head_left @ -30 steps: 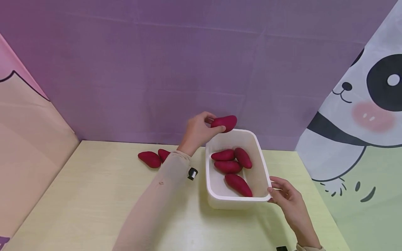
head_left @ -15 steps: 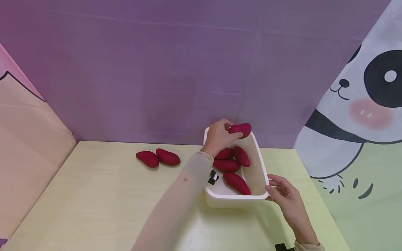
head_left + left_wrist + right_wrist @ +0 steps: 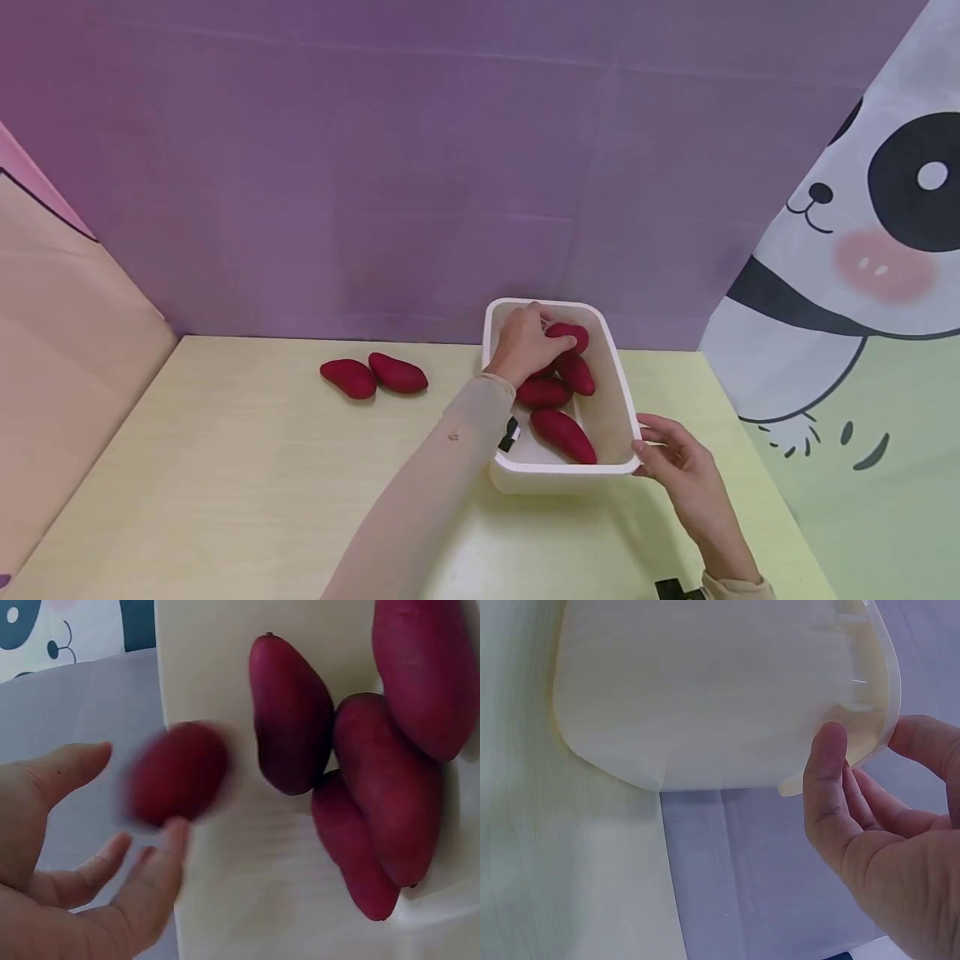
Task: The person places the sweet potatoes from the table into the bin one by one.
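Note:
My left hand [image 3: 523, 343] is inside the far end of a white plastic bin [image 3: 495, 468]. In the left wrist view, a blurred red sweet potato [image 3: 180, 774] is at the fingertips of the spread hand [image 3: 97, 877], with the thumb apart from it. Several more sweet potatoes [image 3: 394, 787] lie on the bin's floor; the left hand partly covers them in the head view. At the bin's near right corner, my right hand [image 3: 686, 479] pinches the rim between thumb and fingers, seen closer as the rim [image 3: 891, 690] in the right wrist view.
Two sweet potatoes [image 3: 397, 373] lie side by side on the pale wooden table [image 3: 247, 467], left of the bin. A purple cloth wall [image 3: 360, 183] rises behind the table, and a panda-printed sheet [image 3: 847, 275] hangs on the right.
My left hand has carried the sweet potato rightward over the bin, then down inside, and its fingers have opened from it. My right hand has stayed at the rim.

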